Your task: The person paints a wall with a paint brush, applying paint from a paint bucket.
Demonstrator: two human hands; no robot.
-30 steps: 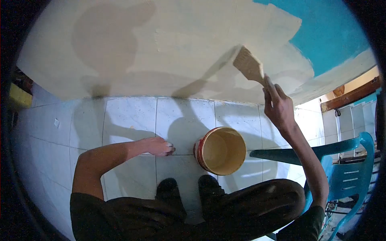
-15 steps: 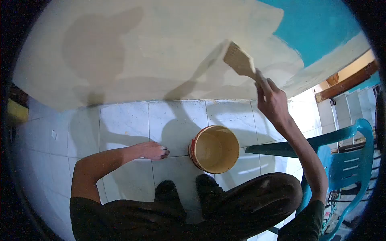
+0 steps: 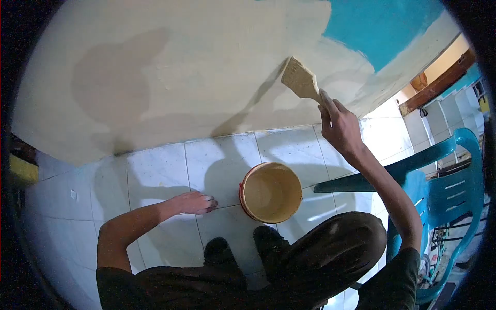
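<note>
A wide paintbrush [image 3: 301, 80], coated in cream paint, is gripped by the handle in my right hand [image 3: 341, 127]. Its bristle end rests against or very near the cream-painted wall [image 3: 206, 62]. My left hand [image 3: 198, 203] hangs over the floor with loosely curled fingers; nothing shows in it, and its fingertips have pale smears. Just right of that hand, a round bucket [image 3: 271, 194] with red marks on its outside stands on the tiles. Cream paint coats its inside.
A teal plastic chair [image 3: 449, 194] is close on my right, one leg reaching toward the bucket. An unpainted teal patch [image 3: 382, 31] covers the upper right wall. White floor tiles [image 3: 160, 160] run along the wall's base. A yellow object [image 3: 23, 170] sits at far left.
The view has shifted slightly to the right. Against the wall, the brush has moved a little left and away from the teal patch. My left hand stays beside the bucket.
</note>
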